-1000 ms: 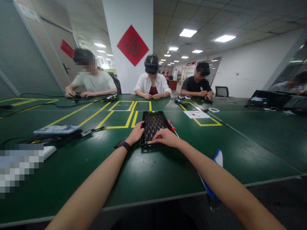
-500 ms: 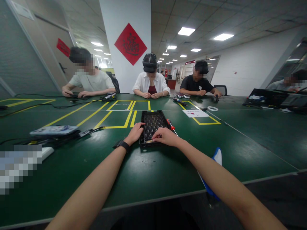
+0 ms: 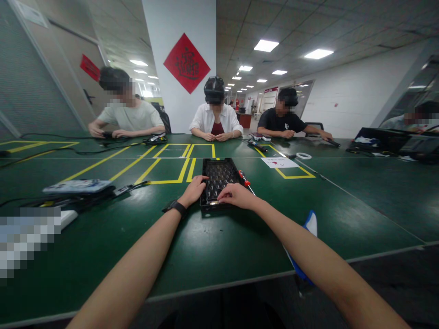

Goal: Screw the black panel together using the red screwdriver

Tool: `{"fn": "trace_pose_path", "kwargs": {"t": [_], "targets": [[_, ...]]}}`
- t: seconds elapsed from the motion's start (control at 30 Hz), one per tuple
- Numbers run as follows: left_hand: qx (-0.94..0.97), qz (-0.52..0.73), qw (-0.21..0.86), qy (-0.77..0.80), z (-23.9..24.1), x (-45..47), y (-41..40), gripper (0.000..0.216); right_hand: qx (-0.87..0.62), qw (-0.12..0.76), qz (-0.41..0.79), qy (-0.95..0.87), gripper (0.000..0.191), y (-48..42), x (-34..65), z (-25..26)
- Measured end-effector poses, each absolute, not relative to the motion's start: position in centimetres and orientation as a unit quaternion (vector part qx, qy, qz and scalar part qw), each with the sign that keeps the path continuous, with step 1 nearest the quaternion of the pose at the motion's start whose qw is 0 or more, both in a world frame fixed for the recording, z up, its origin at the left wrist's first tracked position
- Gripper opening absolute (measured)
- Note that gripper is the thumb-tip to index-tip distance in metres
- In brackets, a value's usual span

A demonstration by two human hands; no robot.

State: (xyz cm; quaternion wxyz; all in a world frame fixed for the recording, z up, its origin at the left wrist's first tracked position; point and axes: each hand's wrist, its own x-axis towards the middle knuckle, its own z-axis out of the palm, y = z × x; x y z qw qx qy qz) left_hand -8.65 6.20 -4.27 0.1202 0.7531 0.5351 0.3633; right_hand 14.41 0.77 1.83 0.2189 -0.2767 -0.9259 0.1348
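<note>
Reaching forward over the green table point(image 3: 219, 256), both bare arms meet at a black tray point(image 3: 219, 176). Left hand point(image 3: 194, 191), a watch point(image 3: 175, 208) on its wrist, rests flat with fingers spread on the tray's left rim. Right hand point(image 3: 238, 196) lies over the near right corner, fingertips pressed together on something small; what it is, I cannot tell. A red screwdriver point(image 3: 244, 177) lies just right of the tray. Beyond, three people sit across the table.

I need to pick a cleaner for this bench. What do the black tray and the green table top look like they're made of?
The black tray looks like moulded plastic, matt, with a grid of small cells; the hands rest on its near end. The green table top seems a hard, smooth painted or laminated board: ceiling lights reflect softly in it. Neither is certain from the look alone.
</note>
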Motion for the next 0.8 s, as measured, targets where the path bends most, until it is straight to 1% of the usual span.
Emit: {"fn": "trace_pose_path", "kwargs": {"t": [0.13,0.27,0.53,0.8], "targets": [[0.753,0.364,0.125,0.534,-4.20,-8.62,6.12,0.044,-0.274,0.230,0.163,-0.920,0.020,0.89,14.47,1.70],[0.750,0.368,0.130,0.535,-4.28,-8.67,6.29,0.043,-0.264,0.242,0.164,-0.919,0.021,0.96,14.54,1.72],[0.750,0.364,0.128,0.537,-4.34,-8.70,6.27,0.043,-0.259,0.222,0.155,-0.927,0.019,0.94,14.39,1.78],[0.747,0.364,0.132,0.541,-4.34,-8.74,6.33,0.043,-0.258,0.219,0.184,-0.923,0.019,1.07,14.43,1.72]]}}
